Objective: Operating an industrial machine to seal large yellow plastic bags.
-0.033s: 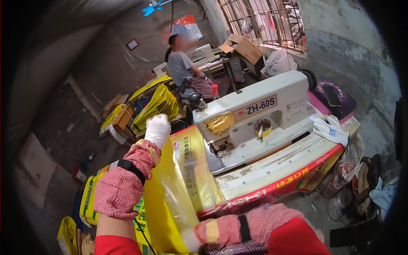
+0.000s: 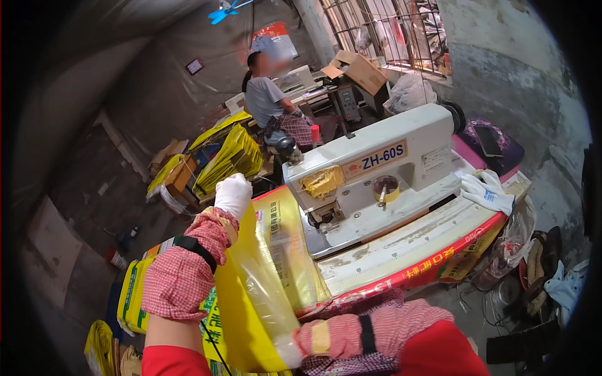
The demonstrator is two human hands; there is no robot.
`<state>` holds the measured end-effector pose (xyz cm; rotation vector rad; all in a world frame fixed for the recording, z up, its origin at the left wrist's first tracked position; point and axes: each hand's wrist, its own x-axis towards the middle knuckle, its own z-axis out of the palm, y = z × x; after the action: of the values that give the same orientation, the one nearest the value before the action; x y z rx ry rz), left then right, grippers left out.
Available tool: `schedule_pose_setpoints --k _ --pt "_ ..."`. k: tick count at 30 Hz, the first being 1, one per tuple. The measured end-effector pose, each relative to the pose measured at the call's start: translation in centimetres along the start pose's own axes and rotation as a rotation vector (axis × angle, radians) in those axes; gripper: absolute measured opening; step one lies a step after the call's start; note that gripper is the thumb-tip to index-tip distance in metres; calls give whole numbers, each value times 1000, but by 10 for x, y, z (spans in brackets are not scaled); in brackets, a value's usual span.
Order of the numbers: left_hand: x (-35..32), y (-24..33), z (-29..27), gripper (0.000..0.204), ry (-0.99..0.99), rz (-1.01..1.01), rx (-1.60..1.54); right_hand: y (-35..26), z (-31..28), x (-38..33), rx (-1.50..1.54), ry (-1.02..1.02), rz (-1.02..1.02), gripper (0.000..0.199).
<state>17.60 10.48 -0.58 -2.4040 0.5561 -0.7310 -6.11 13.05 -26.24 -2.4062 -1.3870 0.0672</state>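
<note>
A yellow plastic bag (image 2: 241,307) with a clear filmy layer along its right side hangs stretched at the near left corner of the table. My left hand (image 2: 233,195), in a white glove, is closed in a fist at the bag's far end. At its near end, low in the view, my right hand (image 2: 288,349) is closed on the bag's edge; the fingers are partly blurred. Just right of the bag lies a flat yellow printed sheet (image 2: 282,235). Beyond that stands a pale industrial sewing machine (image 2: 376,178), which neither hand touches.
A tape roll (image 2: 386,188) sits on the machine's bed. White gloves (image 2: 488,191) and a phone (image 2: 488,141) lie to the right. Folded yellow bags (image 2: 232,160) are stacked far left, near a seated person (image 2: 266,100). More yellow bags (image 2: 133,294) stand at left.
My right hand has shifted slightly to the right with the bag's near edge. My left hand stays almost in place, and the view has tilted a little.
</note>
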Motion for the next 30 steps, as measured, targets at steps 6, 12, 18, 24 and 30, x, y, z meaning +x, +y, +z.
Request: schedule_pose_setpoints --k 6,12,18,24,30 --pt "6 3 -20 17 -51 140 -2 38 -59 -65 -13 299 277 23" --pt "8 -1 -28 14 -21 184 -21 67 -147 -110 484 914 942 62" --pt "8 10 -23 16 -47 191 11 82 -145 -99 703 652 926 75" --pt "3 9 -20 15 -12 194 -10 54 -162 -98 1021 898 725 56" --pt "0 10 -25 16 -57 177 -4 85 -124 -72 561 523 847 36"
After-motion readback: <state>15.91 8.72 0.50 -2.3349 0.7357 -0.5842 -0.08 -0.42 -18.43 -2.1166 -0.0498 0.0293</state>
